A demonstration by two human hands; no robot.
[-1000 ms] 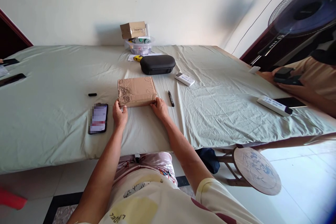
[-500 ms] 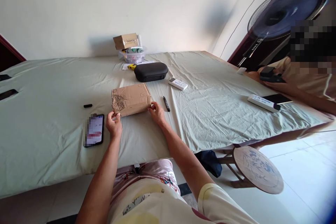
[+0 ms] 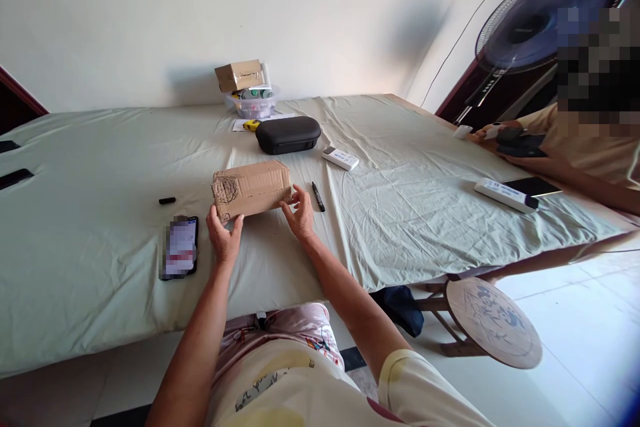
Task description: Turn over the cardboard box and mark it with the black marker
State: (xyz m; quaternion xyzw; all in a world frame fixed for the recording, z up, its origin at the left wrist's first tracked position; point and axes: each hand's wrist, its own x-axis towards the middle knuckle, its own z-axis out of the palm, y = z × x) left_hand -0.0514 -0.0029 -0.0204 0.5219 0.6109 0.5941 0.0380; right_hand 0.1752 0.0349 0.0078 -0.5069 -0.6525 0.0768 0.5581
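A brown cardboard piece (image 3: 255,190), scribbled with black marks at its left end, is between my two hands. It is bent along a crease near its front edge and looks like a flattened box. My left hand (image 3: 224,235) grips its near left corner, thumb and fingers apart around the edge. At the near right corner, my right hand (image 3: 300,212) pinches the board. An uncapped black marker (image 3: 318,197) lies just right of my right hand. Its black cap (image 3: 167,201) rests to the left, beyond a phone (image 3: 180,247) with a lit screen.
Behind the cardboard lie a black zip case (image 3: 288,135) and a white box-shaped item (image 3: 341,158). A plastic tub (image 3: 253,105) with a small carton (image 3: 239,75) on top stands by the wall. Another person (image 3: 590,140) sits at the right, near a fan (image 3: 545,23) and a stool (image 3: 493,321).
The cardboard's front part has folded down along the crease, showing a taller front face. My left hand has moved right and spread its thumb; the other person's hand has shifted toward a white object.
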